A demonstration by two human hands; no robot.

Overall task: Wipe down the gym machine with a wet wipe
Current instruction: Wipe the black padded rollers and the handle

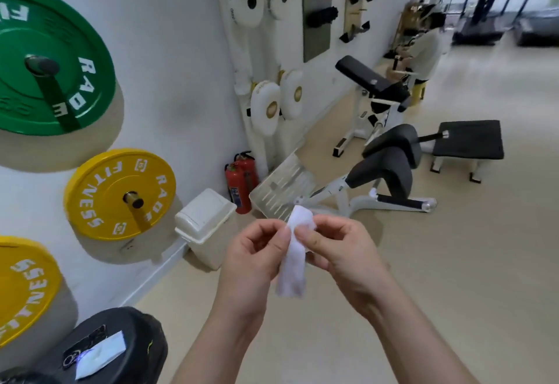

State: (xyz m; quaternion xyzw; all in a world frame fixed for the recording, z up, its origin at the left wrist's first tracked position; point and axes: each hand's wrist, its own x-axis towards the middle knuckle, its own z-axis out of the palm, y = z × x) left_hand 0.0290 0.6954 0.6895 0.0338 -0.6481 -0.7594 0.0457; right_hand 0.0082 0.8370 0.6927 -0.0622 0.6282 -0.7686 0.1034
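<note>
head view: both hands are raised in the middle of the picture, above the floor point(453, 262). the left hand point(254, 258) pinches the wipe point(292, 262) at its upper left edge with thumb and fingers. the right hand point(341, 250) pinches the same wipe at its upper right edge. the wipe is white, folded in a long strip, and hangs down between the two hands. behind the hands stands the machine point(384, 172), white frame with dark pads, apart from the wipe. at the wall are a white bin point(205, 226) and two red extinguishers point(242, 181). yellow plate point(119, 194) and green plate point(51, 57) hang on the wall.
</note>
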